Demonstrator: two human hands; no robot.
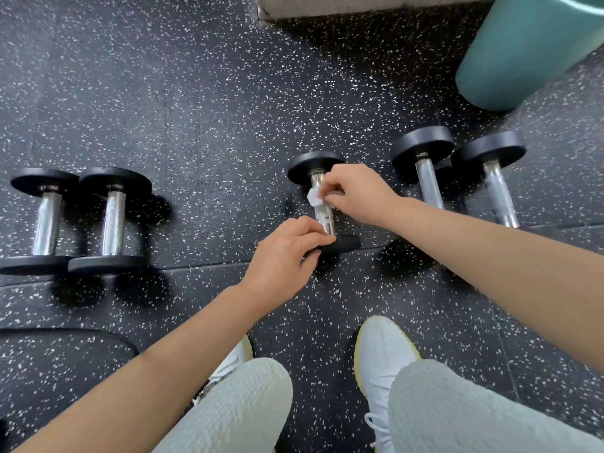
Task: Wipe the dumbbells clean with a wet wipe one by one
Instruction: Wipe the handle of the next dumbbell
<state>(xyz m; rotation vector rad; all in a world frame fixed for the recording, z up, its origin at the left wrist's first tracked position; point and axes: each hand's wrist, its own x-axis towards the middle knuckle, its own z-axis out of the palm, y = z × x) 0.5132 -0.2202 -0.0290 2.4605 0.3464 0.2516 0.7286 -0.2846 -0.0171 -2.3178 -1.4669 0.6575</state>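
From the head view, five black-plated dumbbells lie on the speckled rubber floor (212,109), their chrome handles pointing away from the person. The middle dumbbell (314,166) lies alone in front of the person's feet. The left hand (284,256) curls its fingers over the rim of that dumbbell's near plate and grips it. The right hand (356,194) pinches a crumpled white wet wipe (313,198) with bent fingers and presses it against the handle just below the far plate. Two dumbbells, the left pair (112,220), lie side by side well to the left, and the right pair (429,184) lies close on the right. A teal cylindrical container (529,50) stands at the far right. White sneakers (382,351) and pale leggings show at the bottom.
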